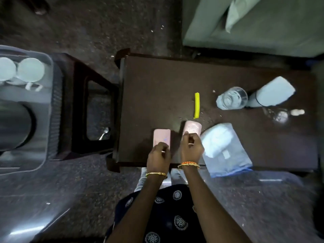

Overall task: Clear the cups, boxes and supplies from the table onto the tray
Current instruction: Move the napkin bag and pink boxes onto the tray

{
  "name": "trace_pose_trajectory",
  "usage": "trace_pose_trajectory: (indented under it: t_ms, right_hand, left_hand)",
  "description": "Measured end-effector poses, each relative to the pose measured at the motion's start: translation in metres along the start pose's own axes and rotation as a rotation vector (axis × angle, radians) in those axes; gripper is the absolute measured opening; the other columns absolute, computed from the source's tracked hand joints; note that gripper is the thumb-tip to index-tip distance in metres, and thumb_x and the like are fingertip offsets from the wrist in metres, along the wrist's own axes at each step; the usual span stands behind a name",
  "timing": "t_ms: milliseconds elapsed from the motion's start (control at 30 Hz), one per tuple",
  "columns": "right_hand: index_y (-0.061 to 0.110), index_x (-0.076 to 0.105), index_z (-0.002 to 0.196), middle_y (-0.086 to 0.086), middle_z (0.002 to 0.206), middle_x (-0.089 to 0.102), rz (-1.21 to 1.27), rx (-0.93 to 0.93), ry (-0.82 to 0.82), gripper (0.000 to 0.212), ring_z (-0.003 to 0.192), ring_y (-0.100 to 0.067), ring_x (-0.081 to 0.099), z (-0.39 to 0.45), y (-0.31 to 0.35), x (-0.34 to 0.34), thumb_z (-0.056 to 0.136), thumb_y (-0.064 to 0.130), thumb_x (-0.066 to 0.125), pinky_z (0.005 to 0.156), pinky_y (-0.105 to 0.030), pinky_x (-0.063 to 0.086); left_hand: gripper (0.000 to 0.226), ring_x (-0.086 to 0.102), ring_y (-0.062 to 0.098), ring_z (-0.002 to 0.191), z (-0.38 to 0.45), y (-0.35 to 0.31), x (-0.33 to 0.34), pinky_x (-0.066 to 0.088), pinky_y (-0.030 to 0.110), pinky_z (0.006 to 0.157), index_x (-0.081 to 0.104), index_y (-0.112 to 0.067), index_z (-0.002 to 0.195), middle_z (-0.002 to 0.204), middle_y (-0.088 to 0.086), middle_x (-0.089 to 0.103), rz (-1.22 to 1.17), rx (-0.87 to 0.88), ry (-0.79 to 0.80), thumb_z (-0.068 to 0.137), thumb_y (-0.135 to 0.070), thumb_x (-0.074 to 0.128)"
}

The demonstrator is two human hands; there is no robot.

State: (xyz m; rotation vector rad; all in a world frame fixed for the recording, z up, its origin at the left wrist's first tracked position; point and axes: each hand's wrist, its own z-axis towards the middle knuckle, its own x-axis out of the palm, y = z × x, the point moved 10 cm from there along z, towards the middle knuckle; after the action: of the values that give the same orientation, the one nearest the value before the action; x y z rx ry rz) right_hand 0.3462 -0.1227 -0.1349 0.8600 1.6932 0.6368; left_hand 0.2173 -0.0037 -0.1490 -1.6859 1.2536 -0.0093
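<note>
Two small pink boxes lie near the front edge of the dark wooden table (157, 85). My left hand (158, 156) grips the near end of the left pink box (161, 136). My right hand (192, 149) grips the near end of the right pink box (192, 127). A yellow stick-shaped sachet (196, 105) lies just beyond them. Further right stand a clear glass (232, 98), a white bottle-like container (272, 92) and a second clear glass (277, 114). A clear plastic bag with white contents (224, 148) rests at the front right. The grey tray (47, 106) sits far left, holding two white cups (30, 71) and a dark kettle (12, 125).
A dark wooden stool (84, 109) stands between the tray and the table, with a spoon (104, 132) seen through its open top. A green sofa (254, 23) with a cushion lies beyond the table. Dark speckled floor surrounds everything.
</note>
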Motion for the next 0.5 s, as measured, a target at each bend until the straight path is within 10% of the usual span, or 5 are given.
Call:
trace_pose_trajectory:
  t_ms: [133, 267, 500]
  right_hand:
    - [0.004, 0.062, 0.083, -0.018, 0.083, 0.065, -0.081, 0.039, -0.122, 0.005, 0.070, -0.026, 0.059, 0.038, -0.044, -0.074, 0.080, 0.003, 0.058, 0.069, -0.030, 0.048]
    - [-0.003, 0.056, 0.110, -0.026, 0.120, 0.053, -0.257, 0.178, -0.153, 0.034, 0.109, -0.041, 0.054, 0.083, -0.101, -0.132, 0.077, -0.007, 0.052, 0.092, -0.040, 0.043]
    - [0.009, 0.038, 0.134, -0.020, 0.135, 0.045, -0.642, 0.237, 0.173, 0.057, 0.125, -0.038, 0.041, 0.133, -0.161, -0.150, 0.081, 0.014, 0.059, 0.100, -0.047, 0.034]
  left_hand:
    - [0.015, 0.065, 0.034, 0.088, -0.014, -0.014, 0.081, 0.048, 0.033, 0.074, 0.065, -0.007, 0.090, 0.092, 0.017, 0.072, 0.092, -0.046, 0.265, 0.088, -0.017, 0.054]
    - [0.027, 0.060, 0.034, 0.106, -0.031, 0.005, 0.155, 0.047, 0.032, 0.087, 0.067, -0.003, 0.099, 0.109, 0.018, 0.069, 0.165, -0.309, 0.450, 0.089, -0.024, 0.054]
    - [0.053, 0.060, 0.037, 0.111, -0.070, 0.031, 0.230, 0.051, 0.043, 0.094, 0.061, 0.008, 0.109, 0.115, 0.027, 0.064, -0.001, -0.649, 0.503, 0.070, -0.026, 0.073]
